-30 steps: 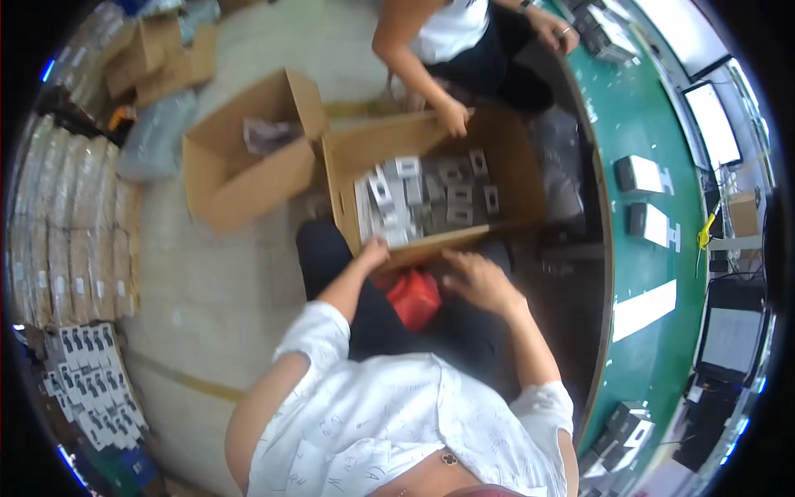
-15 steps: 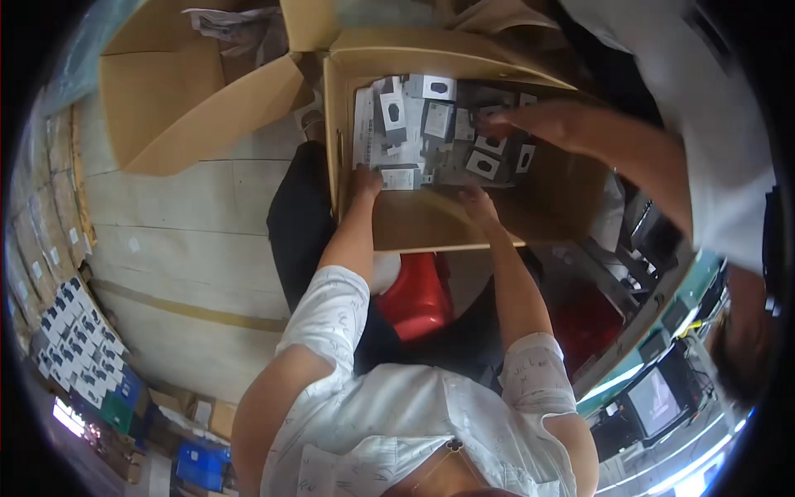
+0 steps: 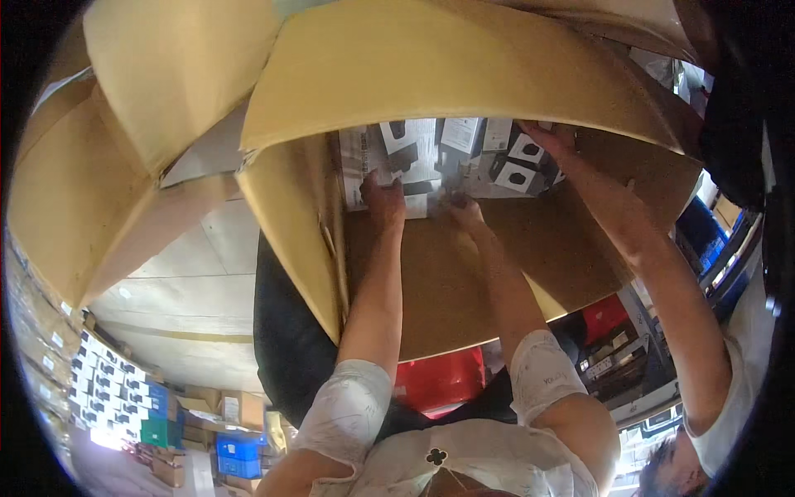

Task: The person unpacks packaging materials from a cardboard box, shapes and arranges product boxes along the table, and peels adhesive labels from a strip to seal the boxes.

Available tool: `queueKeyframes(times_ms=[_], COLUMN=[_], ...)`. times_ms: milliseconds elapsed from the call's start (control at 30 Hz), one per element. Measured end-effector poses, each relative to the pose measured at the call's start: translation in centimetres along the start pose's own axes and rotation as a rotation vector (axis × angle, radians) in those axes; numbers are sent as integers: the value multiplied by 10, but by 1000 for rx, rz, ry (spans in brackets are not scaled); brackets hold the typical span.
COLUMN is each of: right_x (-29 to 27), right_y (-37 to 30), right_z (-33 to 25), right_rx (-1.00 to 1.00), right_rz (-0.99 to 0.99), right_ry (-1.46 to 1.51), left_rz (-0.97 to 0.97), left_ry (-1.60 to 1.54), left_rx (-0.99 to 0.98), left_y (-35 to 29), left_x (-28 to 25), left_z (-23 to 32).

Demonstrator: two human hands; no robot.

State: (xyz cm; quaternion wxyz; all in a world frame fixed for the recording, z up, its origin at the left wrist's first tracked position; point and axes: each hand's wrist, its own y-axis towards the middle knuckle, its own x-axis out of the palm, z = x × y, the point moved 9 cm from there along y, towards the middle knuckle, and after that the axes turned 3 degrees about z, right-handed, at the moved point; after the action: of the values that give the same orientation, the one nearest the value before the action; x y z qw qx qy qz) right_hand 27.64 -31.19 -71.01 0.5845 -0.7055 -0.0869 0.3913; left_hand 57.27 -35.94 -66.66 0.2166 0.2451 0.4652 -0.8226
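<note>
A large open cardboard carton (image 3: 505,265) stands in front of me, and both my arms reach down into it. My left hand (image 3: 383,200), fingers curled, is against the left end of a small white-and-grey product box (image 3: 416,203); what lies within its fingers is hidden. My right hand (image 3: 464,210) is low over the near edge of the layer of boxes, its fingers smeared by motion. Several more small boxes, one white with a dark round picture (image 3: 515,176), lie loosely in the carton. A co-worker's hand (image 3: 542,139) reaches among them from the right.
A raised carton flap (image 3: 447,62) hides the far part of the inside. Another open carton (image 3: 178,74) stands at the far left. A red stool (image 3: 440,379) is below the near wall. Stacked white boxes (image 3: 108,389) and blue bins (image 3: 238,454) stand at the lower left.
My view has shifted, so the carton looks larger and its far flap now covers part of the inside. Both my hands remain at the near boxes. The co-worker's arm still reaches in.
</note>
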Motion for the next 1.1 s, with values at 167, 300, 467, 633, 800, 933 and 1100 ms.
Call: queueKeyframes(times_ms=[167,300,467,633,800,933,1100], right_x=[18,14,-7,-12,-28,-6,17], right_y=[-37,-80,-93,-112,-156,-207,-226], right_z=[-37,-71,-70,-93,-83,-133,-164], right_rx=[-175,-309,-330,-509,-418,-574,-1143], right_rz=[-89,68,129,309,371,264,-105], right_ry=[-54,-22,158,277,158,-35,-140], left_rz=[-121,-208,-255,-229,-554,-582,-512], left_ry=[-87,0,68,75,-501,-838,-593], left_rx=[179,83,-37,358,-819,-1047,-770], left_y=[12,24,15,-20,-114,-96,-76], left_x=[11,28,50,50,40,4,1], left_z=[26,4,-22,-20,-15,-47,-51])
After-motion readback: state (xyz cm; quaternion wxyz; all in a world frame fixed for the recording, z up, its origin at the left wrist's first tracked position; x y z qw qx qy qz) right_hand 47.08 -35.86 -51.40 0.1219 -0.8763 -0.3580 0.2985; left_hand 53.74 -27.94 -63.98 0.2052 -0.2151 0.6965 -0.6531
